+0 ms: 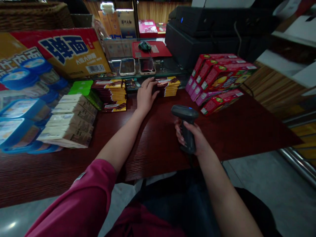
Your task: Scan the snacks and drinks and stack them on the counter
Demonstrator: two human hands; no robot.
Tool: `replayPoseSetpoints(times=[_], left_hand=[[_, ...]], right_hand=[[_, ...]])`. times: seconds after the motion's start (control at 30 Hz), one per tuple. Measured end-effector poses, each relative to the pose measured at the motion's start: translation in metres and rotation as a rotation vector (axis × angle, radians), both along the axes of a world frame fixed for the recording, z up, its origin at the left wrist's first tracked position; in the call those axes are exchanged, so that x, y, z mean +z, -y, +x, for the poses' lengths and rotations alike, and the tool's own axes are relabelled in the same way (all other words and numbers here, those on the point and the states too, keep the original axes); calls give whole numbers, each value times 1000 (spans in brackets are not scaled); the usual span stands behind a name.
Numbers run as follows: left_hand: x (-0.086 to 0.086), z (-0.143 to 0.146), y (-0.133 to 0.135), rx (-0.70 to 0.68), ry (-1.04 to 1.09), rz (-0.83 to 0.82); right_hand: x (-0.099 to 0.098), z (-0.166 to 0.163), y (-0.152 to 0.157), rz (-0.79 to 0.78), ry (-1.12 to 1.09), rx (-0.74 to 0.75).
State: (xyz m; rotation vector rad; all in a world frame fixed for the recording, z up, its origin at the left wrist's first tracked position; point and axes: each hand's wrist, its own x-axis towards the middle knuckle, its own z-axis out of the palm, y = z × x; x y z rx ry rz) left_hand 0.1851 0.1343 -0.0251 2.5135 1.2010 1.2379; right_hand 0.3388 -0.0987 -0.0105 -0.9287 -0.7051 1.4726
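Note:
My right hand [191, 135] is wrapped round the grip of a dark handheld barcode scanner [185, 113], held upright over the dark red wooden counter [153, 141]. My left hand [145, 95] reaches forward with its fingers spread and lying flat, the fingertips touching a low stack of yellow and red chocolate bars [169, 86]. A taller stack of the same bars [112, 93] stands just left of that hand.
Pale flat boxes [71, 121] are stacked at the left, beside blue packs [17, 121] and a large noodle carton [61, 49]. Red boxes [217, 79] lean at the right. Two phones [137, 66], a mouse [144, 46] and a black machine [209, 29] sit behind.

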Motion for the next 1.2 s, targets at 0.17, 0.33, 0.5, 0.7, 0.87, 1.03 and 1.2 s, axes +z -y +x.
replayPoseSetpoints(times=[0.17, 0.33, 0.5, 0.7, 0.87, 1.03, 1.2], left_hand=[[9, 3, 4, -149, -40, 10], [8, -6, 28, -192, 245, -22], [-4, -26, 76, -135, 614, -370], [-10, -43, 109, -245, 688, -802], [-10, -38, 106, -230, 773, -891], [-10, -37, 106, -215, 728, -837], [-10, -36, 107, -222, 743, -838]], right_hand=[[0, 0, 0, 13, -8, -9], [0, 0, -1, 21, -16, -17], [2, 0, 2, 26, -19, 23], [2, -1, 7, 40, 7, 119], [1, -5, 7, 14, 67, 143], [1, -6, 6, 29, 66, 143], [1, -5, 6, 34, 64, 155]])
